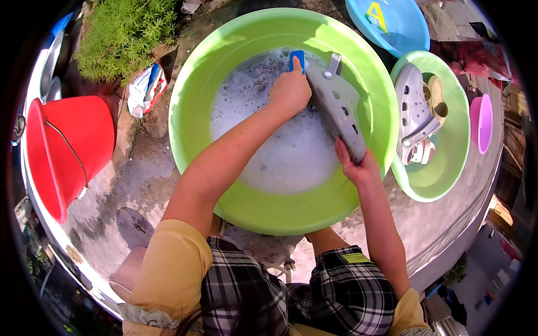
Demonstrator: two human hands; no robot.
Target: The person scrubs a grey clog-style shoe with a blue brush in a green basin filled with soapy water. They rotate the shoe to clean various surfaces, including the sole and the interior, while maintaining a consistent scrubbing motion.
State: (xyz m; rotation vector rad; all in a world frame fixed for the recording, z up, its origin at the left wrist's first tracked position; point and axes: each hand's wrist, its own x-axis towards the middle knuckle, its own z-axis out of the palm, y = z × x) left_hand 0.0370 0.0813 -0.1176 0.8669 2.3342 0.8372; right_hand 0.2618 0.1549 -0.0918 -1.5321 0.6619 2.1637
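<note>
A grey clog (pixel 330 98) is tilted on its side above soapy water in a large lime-green basin (pixel 196 61). My right hand (pixel 358 162) grips one end of the clog, fingers wrapped round its edge. At the clog's far end, my left hand (pixel 290 89) is closed on a blue scrub brush (pixel 297 58), pressed to the sole side. The brush's underside is hidden. White foam and bubbles (pixel 274 151) cover much of the water.
Right of the large basin stands a smaller pale green basin (pixel 431 187) holding another grey clog (pixel 410 92) and several smaller shoes. A blue basin (pixel 392 28) and a purple tub (pixel 483 123) are nearby. At left are a red bucket (pixel 84 140), a crumpled packet (pixel 147 89) and a green plant (pixel 126 36).
</note>
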